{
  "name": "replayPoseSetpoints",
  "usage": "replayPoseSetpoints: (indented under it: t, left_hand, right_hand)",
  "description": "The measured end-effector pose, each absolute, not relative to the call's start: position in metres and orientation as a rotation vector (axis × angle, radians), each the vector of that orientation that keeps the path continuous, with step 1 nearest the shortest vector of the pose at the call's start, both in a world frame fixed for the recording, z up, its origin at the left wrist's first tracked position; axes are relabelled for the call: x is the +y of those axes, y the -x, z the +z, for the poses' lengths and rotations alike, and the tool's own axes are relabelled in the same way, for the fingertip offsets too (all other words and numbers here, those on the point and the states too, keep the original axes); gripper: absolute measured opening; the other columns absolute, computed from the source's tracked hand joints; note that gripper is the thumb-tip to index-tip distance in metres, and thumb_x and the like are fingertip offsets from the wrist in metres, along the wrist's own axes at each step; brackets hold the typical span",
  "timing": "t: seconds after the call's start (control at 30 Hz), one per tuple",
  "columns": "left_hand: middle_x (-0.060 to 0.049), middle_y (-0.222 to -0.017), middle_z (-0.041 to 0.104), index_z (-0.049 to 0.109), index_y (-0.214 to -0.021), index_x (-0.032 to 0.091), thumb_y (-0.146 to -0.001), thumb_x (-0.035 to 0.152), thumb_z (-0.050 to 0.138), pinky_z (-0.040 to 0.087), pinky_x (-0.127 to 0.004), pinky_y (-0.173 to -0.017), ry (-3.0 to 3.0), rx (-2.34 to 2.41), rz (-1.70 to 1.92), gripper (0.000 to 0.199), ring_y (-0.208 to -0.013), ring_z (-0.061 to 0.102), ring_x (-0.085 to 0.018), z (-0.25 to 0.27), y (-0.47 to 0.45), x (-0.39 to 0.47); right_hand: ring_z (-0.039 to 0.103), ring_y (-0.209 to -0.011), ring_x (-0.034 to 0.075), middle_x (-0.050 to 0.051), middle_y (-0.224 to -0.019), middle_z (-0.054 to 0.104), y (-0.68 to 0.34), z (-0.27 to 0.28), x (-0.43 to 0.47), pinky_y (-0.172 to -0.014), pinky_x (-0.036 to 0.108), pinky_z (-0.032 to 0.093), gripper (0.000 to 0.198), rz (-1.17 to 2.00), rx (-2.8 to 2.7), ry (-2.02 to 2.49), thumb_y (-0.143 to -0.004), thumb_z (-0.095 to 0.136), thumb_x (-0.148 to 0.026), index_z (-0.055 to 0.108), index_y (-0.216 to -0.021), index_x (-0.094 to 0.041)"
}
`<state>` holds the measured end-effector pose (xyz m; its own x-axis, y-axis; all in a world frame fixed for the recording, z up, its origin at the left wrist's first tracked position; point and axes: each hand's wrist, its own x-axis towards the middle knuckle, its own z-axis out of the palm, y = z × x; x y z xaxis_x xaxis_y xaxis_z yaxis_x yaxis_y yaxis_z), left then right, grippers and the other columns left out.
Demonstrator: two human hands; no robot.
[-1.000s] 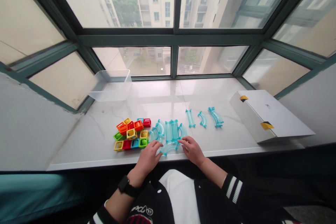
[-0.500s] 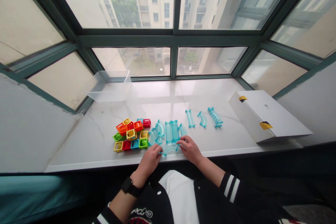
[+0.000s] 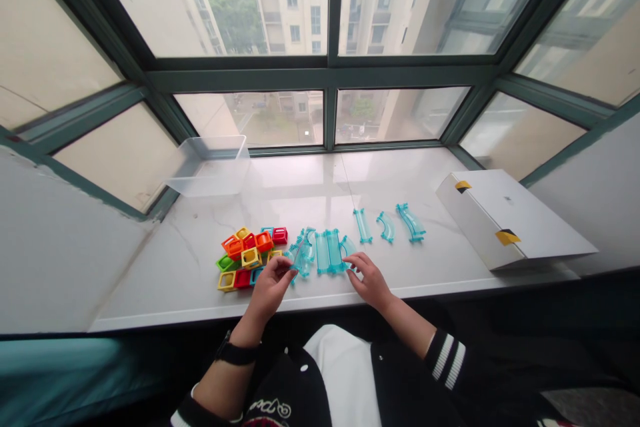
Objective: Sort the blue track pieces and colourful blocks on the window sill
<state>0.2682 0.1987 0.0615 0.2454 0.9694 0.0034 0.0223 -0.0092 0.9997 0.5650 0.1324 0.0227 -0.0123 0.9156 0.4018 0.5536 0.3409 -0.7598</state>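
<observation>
My left hand [image 3: 271, 284] is closed, thumb and fingers pinching a clear blue curved track piece [image 3: 299, 255] that stands tilted in front of other blue pieces. My right hand [image 3: 369, 282] has thumb and forefinger apart, close beside another curved track piece [image 3: 346, 245]; whether it touches that piece I cannot tell. Between the hands, two straight track pieces [image 3: 328, 252] lie side by side. Left of them is a heap of coloured hollow cube blocks [image 3: 251, 257], partly covered by my left hand.
Farther right lie a short straight track [image 3: 363, 225], a small curved track [image 3: 385, 227] and a wavy sloped track [image 3: 410, 223]. A clear plastic bin [image 3: 207, 183] stands back left by the window. At right is a white box [image 3: 515, 220] with yellow-black tape.
The curved track piece that lay at the front between both hands has been lifted and moved left by my left hand. My right hand has let go of it and shifted slightly right.
</observation>
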Motion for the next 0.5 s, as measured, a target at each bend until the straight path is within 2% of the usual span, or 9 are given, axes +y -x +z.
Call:
replayPoseSetpoints:
  t: [0.17, 0.27, 0.37, 0.5]
  left_hand:
    - [0.002, -0.087, 0.07, 0.06, -0.097, 0.021, -0.075, 0.046, 0.093, 0.06, -0.037, -0.088, -0.955, 0.892, 1.01, 0.046, -0.083, 0.073, -0.017, 0.08, -0.307, 0.205]
    - [0.002, -0.089, 0.071, 0.059, -0.097, 0.021, -0.073, 0.042, 0.095, 0.06, -0.037, -0.09, -0.803, 0.823, 0.975, 0.048, -0.083, 0.074, -0.016, 0.09, -0.33, 0.206]
    - [0.002, -0.09, 0.071, 0.059, -0.097, 0.021, -0.072, 0.038, 0.097, 0.06, -0.035, -0.09, -0.72, 0.766, 0.929, 0.049, -0.084, 0.074, -0.016, 0.097, -0.348, 0.207]
    - [0.001, -0.089, 0.07, 0.06, -0.099, 0.021, -0.073, 0.037, 0.096, 0.059, -0.033, -0.088, -0.659, 0.726, 0.867, 0.047, -0.087, 0.074, -0.017, 0.1, -0.368, 0.206]
  right_hand:
    - [0.068, -0.088, 0.02, 0.007, -0.112, 0.069, -0.562, 0.059, 0.14, -0.082, 0.038, 0.062, 0.035, 0.574, -1.642, 1.206, -0.101, 0.058, -0.021, 0.065, -0.134, -0.029]
    - [0.068, -0.098, 0.021, 0.009, -0.124, 0.067, -0.56, 0.082, 0.141, -0.085, 0.039, 0.063, 0.048, 0.679, -1.713, 1.089, -0.099, 0.063, -0.022, 0.057, -0.146, -0.03]
    - [0.067, -0.112, 0.024, 0.013, -0.142, 0.059, -0.558, 0.094, 0.141, -0.09, 0.041, 0.063, 0.061, 0.729, -1.769, 1.029, -0.097, 0.066, -0.024, 0.049, -0.156, -0.031]
    - [0.065, -0.122, 0.026, 0.012, -0.147, 0.058, -0.558, 0.096, 0.142, -0.096, 0.043, 0.062, 0.063, 0.723, -1.766, 1.052, -0.099, 0.066, -0.025, 0.046, -0.158, -0.033]
